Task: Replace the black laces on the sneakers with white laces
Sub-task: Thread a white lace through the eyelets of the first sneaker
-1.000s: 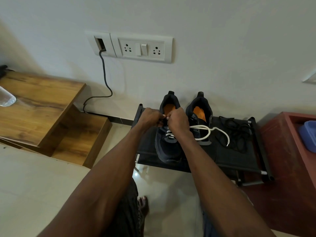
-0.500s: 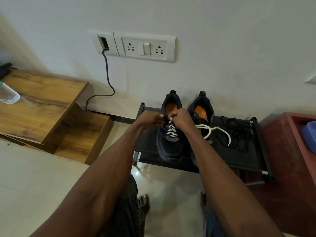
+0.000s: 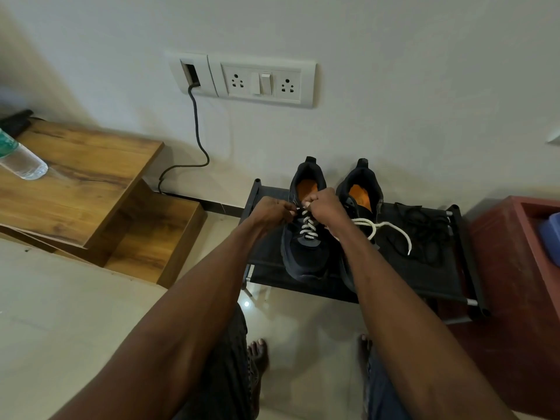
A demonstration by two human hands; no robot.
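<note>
Your left hand (image 3: 271, 211) and right hand (image 3: 325, 204) curl their fingers to pinch the white lace (image 3: 308, 227) ends at the top eyelets of the left sneaker (image 3: 304, 237) on the black shoe rack (image 3: 430, 268). At its 3 o'clock sit the right sneaker (image 3: 362, 192), a loose white lace (image 3: 391, 228) and removed black laces (image 3: 424, 219).

White wall (image 3: 394, 71), wooden steps (image 3: 91, 171) (left), glossy floor (image 3: 60, 313).
</note>
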